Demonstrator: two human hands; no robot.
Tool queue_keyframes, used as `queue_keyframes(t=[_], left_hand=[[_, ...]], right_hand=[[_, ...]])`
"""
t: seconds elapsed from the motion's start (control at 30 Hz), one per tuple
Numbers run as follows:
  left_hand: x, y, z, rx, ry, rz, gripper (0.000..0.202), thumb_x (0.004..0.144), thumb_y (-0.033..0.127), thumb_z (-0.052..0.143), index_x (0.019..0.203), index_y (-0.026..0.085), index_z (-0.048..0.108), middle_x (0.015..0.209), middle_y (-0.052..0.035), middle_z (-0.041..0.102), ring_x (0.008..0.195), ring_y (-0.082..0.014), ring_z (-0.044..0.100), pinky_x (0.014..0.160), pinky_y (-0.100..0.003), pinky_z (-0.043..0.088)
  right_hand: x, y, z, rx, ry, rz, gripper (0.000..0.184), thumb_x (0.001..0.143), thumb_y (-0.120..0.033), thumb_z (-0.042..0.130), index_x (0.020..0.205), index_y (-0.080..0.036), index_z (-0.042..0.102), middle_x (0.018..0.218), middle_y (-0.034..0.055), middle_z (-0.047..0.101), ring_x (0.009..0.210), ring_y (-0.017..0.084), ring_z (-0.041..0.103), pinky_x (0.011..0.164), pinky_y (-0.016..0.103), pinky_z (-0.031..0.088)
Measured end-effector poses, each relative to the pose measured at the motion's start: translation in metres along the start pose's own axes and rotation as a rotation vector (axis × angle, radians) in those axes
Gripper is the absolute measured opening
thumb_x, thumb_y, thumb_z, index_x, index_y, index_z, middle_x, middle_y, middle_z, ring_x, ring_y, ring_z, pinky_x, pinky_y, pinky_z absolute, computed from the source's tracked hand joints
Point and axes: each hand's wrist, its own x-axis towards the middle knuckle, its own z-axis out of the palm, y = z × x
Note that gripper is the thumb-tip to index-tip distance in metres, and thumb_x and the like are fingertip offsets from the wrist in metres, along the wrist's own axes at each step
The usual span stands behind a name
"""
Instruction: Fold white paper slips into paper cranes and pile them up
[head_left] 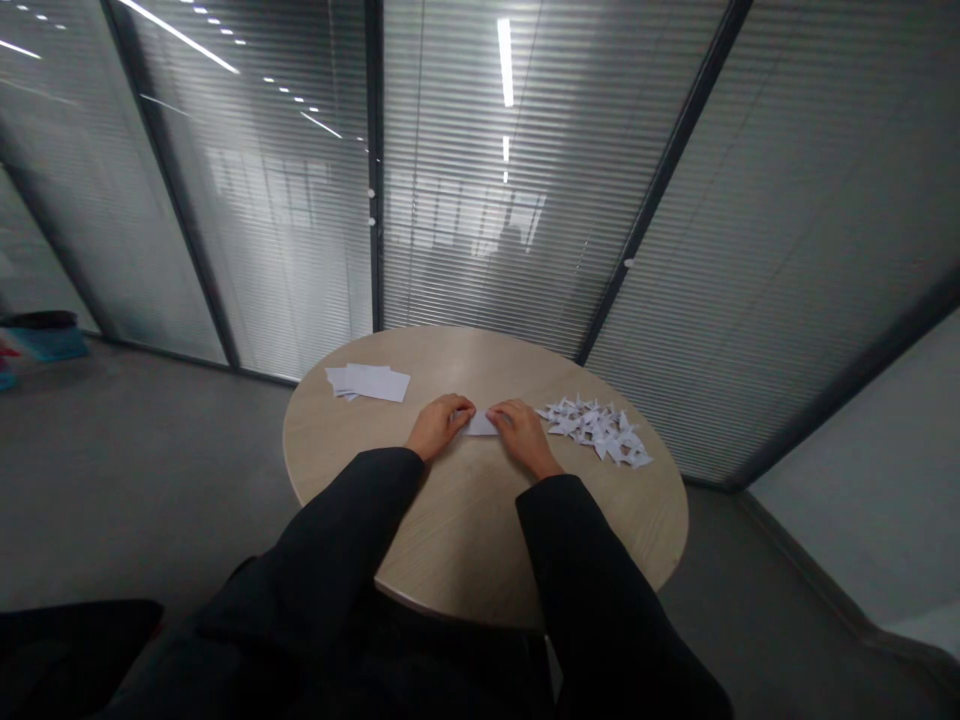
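Reaching to the middle of a round wooden table [472, 530], the left hand [439, 425] and right hand [523, 436] sit well in from the rim, with open wood behind them. Their fingers [463, 407] press closed onto a folded white paper [480, 425], between loose white sheets [367, 382] and a heap of folded paper shapes [596, 430].

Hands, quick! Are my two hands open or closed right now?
Left hand: closed, holding the white paper.
Right hand: closed, holding the same paper from the other side.
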Motion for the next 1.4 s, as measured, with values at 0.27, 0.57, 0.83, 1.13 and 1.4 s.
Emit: queue_keyframes(t=[0.27,0.57,0.83,1.13,1.4], left_hand=[[0.002,-0.004,-0.004,0.012,0.058,-0.011,0.02,0.089,0.029,0.05,0.089,0.018,0.067,0.088,-0.0064,0.067,0.086,-0.0185,0.061,0.083,-0.032,0.046],[0.006,-0.021,-0.016,-0.095,0.266,-0.241,0.014,0.083,0.023,0.053,0.084,0.017,0.066,0.088,-0.0069,0.068,0.08,-0.0178,0.061,0.081,-0.033,0.048],[0.005,-0.007,-0.001,-0.717,-0.029,-0.255,0.067,0.061,0.024,0.079,0.124,0.016,0.056,0.119,-0.0135,0.063,0.111,-0.0243,0.058,0.096,-0.04,0.045],[0.001,0.007,-0.001,-0.98,-0.128,-0.32,0.072,0.063,0.034,0.08,0.127,0.012,0.054,0.123,-0.0149,0.062,0.116,-0.0271,0.056,0.1,-0.041,0.04],[0.002,0.006,0.002,-0.957,-0.095,-0.323,0.062,0.059,0.043,0.083,0.108,0.013,0.061,0.117,-0.0143,0.064,0.108,-0.0253,0.059,0.095,-0.039,0.044]], right_hand=[[0.001,0.003,-0.002,-0.049,0.06,0.059,0.026,0.092,-0.031,0.047,0.083,-0.02,0.069,0.085,0.0092,0.069,0.088,0.024,0.06,0.082,0.036,0.043],[-0.001,0.018,-0.011,0.231,0.328,0.32,0.028,0.083,-0.044,0.053,0.078,-0.02,0.066,0.083,0.0073,0.068,0.083,0.025,0.058,0.08,0.038,0.044],[0.001,0.0,0.008,1.069,0.161,0.636,0.034,0.059,-0.047,0.075,0.077,-0.019,0.068,0.084,0.0049,0.07,0.081,0.023,0.062,0.073,0.034,0.049],[0.0,-0.018,0.01,1.181,-0.085,0.642,0.038,0.061,-0.05,0.074,0.082,-0.018,0.066,0.083,0.0065,0.07,0.076,0.023,0.064,0.07,0.036,0.052],[-0.003,-0.022,0.011,1.074,-0.09,0.647,0.04,0.065,-0.05,0.074,0.089,-0.021,0.06,0.079,0.002,0.068,0.07,0.018,0.064,0.066,0.032,0.051]])
